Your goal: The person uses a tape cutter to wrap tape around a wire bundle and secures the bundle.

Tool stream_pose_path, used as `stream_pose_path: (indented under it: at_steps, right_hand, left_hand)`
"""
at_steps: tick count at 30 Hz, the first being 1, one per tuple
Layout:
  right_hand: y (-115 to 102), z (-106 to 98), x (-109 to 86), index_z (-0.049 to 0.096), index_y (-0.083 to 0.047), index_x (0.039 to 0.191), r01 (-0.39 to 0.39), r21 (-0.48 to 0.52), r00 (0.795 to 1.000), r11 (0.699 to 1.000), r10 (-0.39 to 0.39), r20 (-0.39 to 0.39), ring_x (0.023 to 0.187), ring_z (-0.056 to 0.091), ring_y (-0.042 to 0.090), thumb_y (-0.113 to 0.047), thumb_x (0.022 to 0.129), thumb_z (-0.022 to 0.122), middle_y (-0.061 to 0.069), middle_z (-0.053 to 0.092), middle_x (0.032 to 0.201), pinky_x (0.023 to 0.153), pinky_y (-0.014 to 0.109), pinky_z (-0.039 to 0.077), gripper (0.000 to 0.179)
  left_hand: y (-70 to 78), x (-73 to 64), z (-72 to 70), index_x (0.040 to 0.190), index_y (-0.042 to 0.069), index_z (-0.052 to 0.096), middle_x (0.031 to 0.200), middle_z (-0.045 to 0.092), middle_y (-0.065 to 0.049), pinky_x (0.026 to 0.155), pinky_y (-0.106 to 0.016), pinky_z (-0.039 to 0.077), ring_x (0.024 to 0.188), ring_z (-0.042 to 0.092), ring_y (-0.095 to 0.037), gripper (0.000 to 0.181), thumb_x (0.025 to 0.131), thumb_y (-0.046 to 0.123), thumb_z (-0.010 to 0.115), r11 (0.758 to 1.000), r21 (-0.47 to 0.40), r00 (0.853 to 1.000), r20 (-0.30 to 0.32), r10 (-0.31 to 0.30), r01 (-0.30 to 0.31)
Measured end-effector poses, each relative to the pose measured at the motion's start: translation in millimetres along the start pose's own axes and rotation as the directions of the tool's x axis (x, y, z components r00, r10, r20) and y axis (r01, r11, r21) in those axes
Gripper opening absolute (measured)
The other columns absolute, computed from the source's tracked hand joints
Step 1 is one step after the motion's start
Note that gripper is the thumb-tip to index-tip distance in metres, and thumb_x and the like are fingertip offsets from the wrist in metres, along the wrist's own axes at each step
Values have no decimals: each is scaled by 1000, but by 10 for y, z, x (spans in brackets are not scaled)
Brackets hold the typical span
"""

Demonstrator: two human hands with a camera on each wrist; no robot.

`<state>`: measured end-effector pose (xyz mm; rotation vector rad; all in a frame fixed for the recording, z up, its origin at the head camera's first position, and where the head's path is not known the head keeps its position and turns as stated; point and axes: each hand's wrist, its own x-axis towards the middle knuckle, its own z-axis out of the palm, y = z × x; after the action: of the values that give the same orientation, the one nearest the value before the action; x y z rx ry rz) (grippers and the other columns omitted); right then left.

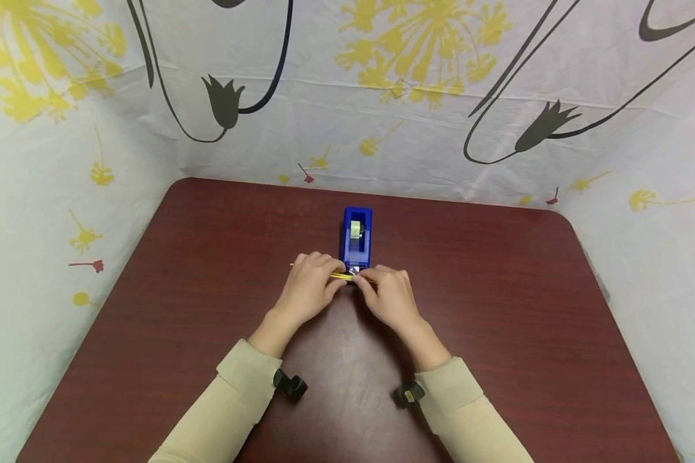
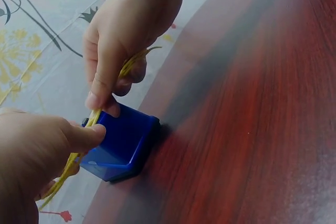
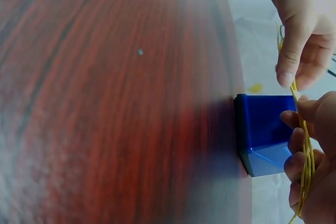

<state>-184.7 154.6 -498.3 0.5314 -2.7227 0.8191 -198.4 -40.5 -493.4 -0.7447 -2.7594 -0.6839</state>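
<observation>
A bundle of thin yellow strands, resembling wires, stretches between both hands. My left hand grips it from the left, and one thin end sticks out past the knuckles. My right hand pinches the same bundle a short way to the right; in the right wrist view several strands run along its curled fingers. Just beyond the fingertips is a blue tape dispenser with a small tape roll in it. The fingers partly cover its near end, so contact there is unclear.
The dispenser stands on a dark red-brown wooden table with rounded far corners. A white patterned cloth hangs behind and at the sides. Both sleeves carry a small black wrist camera.
</observation>
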Motion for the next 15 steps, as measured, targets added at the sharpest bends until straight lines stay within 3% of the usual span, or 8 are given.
stream_pose_path:
  at_steps: [7,15]
  right_hand:
    - [26,12,9,81,-9,96,9,17,1000,1000,-9,20,56,50,12,-21,96,72,-3,61,68,66,41,40,15]
    - [27,24,20,81,-9,95,16,49,1000,999,-16,6,54,49,10,-21,96,71,-2,62,67,66,43,44,16]
  left_hand:
    - [22,24,-2,138,19,65,118,65,-2,89,-42,45,107,60,-24,45,95,31,73,999,47,997,77,6,-10]
    - [-2,53,-30,142,25,61,118,68,-1,91,-43,47,107,64,-21,45,99,33,68,999,31,989,144,21,-25]
